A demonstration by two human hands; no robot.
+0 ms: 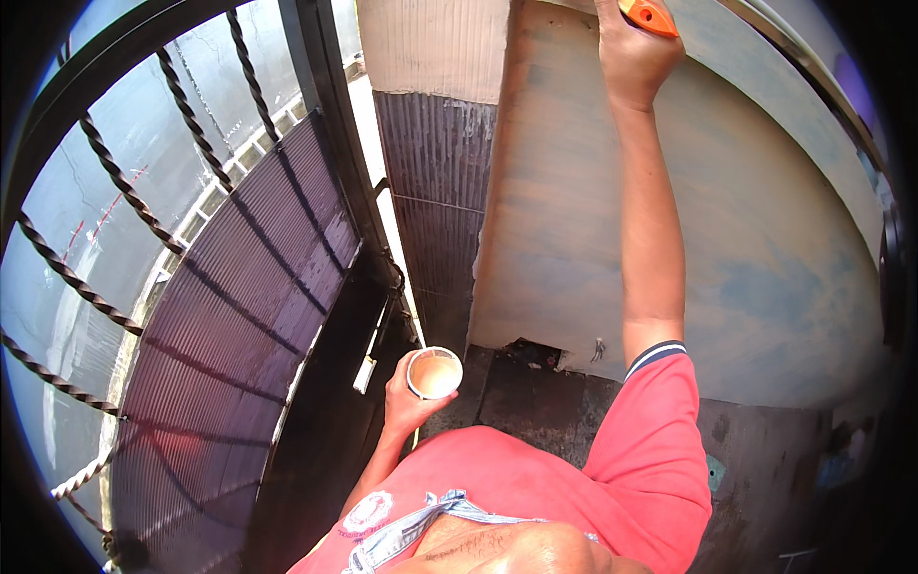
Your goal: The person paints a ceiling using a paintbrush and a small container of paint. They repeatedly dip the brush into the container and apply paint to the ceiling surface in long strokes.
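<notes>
My left hand (403, 409) is wrapped round a small white cup (460, 367), held upright in front of my belly. Peach-coloured paint (435, 375) fills part of it. High at the top edge, my raised right hand (643, 69) is closed on a paintbrush with an orange handle (650, 16), which has a hole in its end. The brush's bristles are out of the picture. Behind that arm stands a wall (564, 201) with uneven peach and bluish-grey patches.
An open black metal gate (320, 105) with twisted bars (196, 120) and ribbed sheet stands on my left. Beside the wall is a ribbed pillar (435, 143), peach above and dark below. A broken hole (534, 353) gapes at the wall's foot, above dark floor tiles (535, 392).
</notes>
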